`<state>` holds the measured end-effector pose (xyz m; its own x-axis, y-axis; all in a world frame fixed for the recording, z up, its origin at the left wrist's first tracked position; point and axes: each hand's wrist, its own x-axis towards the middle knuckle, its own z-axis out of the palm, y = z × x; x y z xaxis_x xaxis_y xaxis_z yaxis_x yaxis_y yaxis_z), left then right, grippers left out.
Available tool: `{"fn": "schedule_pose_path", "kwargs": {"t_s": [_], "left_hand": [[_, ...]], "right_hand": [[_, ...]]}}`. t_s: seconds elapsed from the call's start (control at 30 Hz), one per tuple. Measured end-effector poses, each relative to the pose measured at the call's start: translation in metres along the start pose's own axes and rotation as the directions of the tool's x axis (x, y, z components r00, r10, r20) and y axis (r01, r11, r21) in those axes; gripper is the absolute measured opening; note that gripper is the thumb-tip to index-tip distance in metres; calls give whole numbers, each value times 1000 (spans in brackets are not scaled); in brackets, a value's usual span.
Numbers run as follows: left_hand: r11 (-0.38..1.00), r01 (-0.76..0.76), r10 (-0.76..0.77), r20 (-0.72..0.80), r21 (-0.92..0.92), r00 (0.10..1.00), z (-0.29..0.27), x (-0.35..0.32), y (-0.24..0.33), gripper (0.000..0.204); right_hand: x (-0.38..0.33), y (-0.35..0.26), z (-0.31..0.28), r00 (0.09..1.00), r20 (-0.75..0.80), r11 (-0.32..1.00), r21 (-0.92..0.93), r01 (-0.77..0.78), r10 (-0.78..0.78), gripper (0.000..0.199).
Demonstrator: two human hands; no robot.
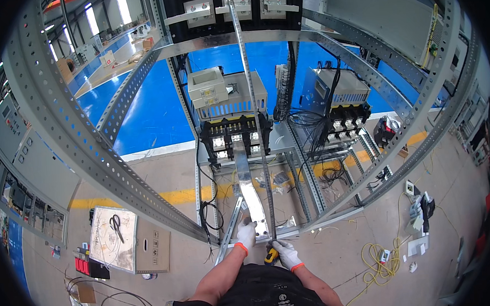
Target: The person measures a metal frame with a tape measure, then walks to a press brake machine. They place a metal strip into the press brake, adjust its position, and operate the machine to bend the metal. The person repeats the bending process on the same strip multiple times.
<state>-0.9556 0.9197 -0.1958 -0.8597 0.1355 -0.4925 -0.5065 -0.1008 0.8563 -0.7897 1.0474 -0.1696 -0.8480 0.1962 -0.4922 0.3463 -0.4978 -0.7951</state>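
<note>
My left hand (246,234), in a white glove with an orange cuff, is closed at the left edge of a shiny flat metal busbar (251,197), near its close end. The busbar runs away to a black terminal block on a grey breaker (235,92). My right hand (287,255), gloved the same way, is closed round a yellow and black tape measure (271,256). Its blade (255,102) stretches up past the breaker to the black panel (238,25) with metal terminals at the top. The fingers of both hands are partly hidden.
Perforated steel frame posts (71,106) rise on both sides, and a low frame rail crosses before me. A second breaker (344,87) with loose black cables stands right. On the floor are a cardboard box (152,249) with scissors on top and a coiled yellow cable (381,262).
</note>
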Motion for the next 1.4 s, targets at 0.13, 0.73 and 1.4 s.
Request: {"fn": "schedule_pose_path", "kwargs": {"t_s": [0.13,0.73,1.4], "left_hand": [[999,46,-46,-19,-8,999,8,-11,11,49],[999,54,-54,4,2,999,4,-10,10,53],[998,65,-65,-7,20,998,10,-15,18,47]], "right_hand": [[3,-2,-7,1000,-14,1000,-3,8,-8,33],[11,10,-8,1000,-7,989,-149,-5,4,37],[13,11,-4,1000,-1,993,-115,-13,13,36]]}}
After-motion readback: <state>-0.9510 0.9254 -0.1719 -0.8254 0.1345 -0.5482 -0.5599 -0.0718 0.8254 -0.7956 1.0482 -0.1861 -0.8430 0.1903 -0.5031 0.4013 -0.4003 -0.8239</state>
